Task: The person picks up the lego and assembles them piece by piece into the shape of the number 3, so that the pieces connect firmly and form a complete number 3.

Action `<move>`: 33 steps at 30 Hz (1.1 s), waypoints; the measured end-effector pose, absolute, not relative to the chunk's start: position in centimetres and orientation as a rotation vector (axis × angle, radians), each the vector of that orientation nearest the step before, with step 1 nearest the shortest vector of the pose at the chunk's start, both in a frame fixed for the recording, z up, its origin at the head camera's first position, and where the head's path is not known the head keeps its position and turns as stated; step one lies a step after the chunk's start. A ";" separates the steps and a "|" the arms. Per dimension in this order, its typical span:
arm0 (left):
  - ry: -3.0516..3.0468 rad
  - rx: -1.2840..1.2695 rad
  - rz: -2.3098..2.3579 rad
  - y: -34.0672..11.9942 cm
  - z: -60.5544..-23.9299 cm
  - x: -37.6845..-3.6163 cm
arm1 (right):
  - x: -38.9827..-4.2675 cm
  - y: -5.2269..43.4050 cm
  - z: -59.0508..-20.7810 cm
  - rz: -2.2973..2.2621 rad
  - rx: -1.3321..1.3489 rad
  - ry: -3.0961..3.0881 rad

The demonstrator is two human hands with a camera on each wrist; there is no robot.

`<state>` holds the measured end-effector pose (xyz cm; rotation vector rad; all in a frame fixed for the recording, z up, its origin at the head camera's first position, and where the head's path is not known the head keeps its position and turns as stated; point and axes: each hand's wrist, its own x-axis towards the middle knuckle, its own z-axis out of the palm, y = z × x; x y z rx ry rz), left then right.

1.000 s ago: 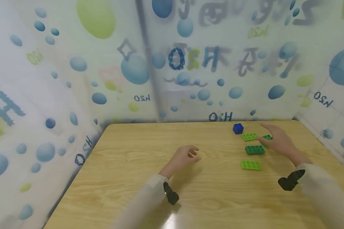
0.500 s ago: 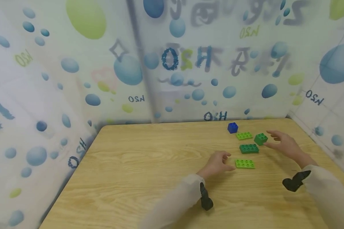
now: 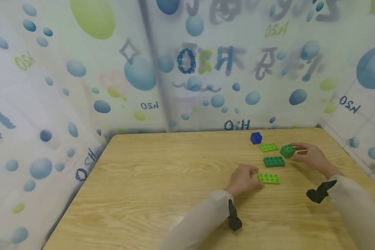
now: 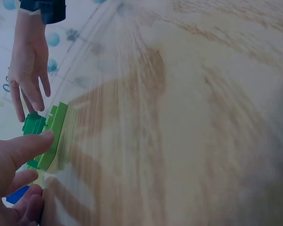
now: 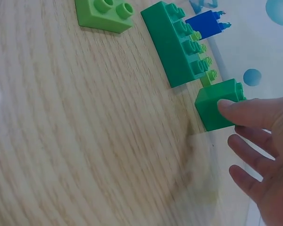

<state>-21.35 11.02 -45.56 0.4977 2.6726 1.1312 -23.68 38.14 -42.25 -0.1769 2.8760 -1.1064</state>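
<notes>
A small green toy brick (image 3: 287,151) sits beside my right hand (image 3: 310,158), whose thumb and fingers are spread at its right side. In the right wrist view the thumb overlaps this brick's face; whether it touches cannot be told. My left hand (image 3: 244,178) is at the left end of the nearer light green flat brick (image 3: 269,178), thumb and fingers apart around that end. Between the two lies a longer dark green brick (image 3: 274,161). Behind it are another light green flat brick (image 3: 269,147) and a blue brick (image 3: 256,138).
All the bricks lie on the right part of a wooden table (image 3: 150,180). A patterned cloth wall (image 3: 203,104) with blue and green dots stands along the table's far edge. Similar sheets flank both sides.
My left hand has moved right across the table to the nearer light green brick. My right hand has drawn back from over the small green brick, then come close to its right side.
</notes>
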 end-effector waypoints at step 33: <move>2.896 0.408 0.885 12.2 -45.6 -20.5 | -25.7 38.6 -43.7 -1.202 -0.170 2.818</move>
